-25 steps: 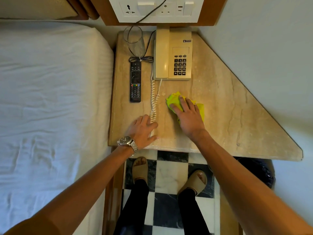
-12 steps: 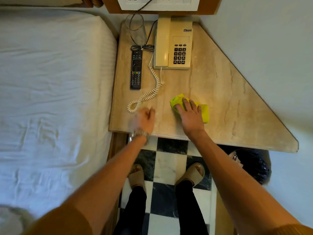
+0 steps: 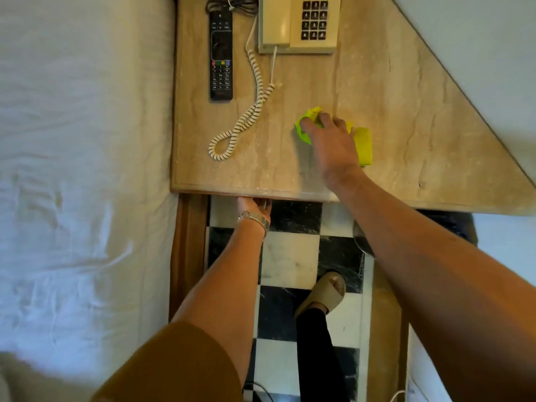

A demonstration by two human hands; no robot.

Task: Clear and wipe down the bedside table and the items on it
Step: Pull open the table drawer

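The bedside table (image 3: 406,134) has a beige marble top with a slanted right side. My right hand (image 3: 330,140) lies flat on a yellow-green cloth (image 3: 364,143) near the table's front middle, pressing it onto the marble. My left hand (image 3: 255,206) is below the table's front edge, mostly hidden under it; only the wrist with a metal watch shows. A beige telephone (image 3: 298,21) stands at the back, its coiled cord (image 3: 246,117) looping forward onto the top. A black remote (image 3: 221,53) lies left of the phone.
A bed with a white sheet (image 3: 81,169) runs along the table's left side. A pale wall (image 3: 478,53) borders the slanted right side. Below is a black-and-white checkered floor (image 3: 290,256) with my sandalled foot (image 3: 324,294). A dark bundled cable (image 3: 232,4) lies at the back.
My left hand has slid off the table top and dropped below its front edge, leaving the coiled cord. My right hand stays on the cloth. The view has tilted downward.
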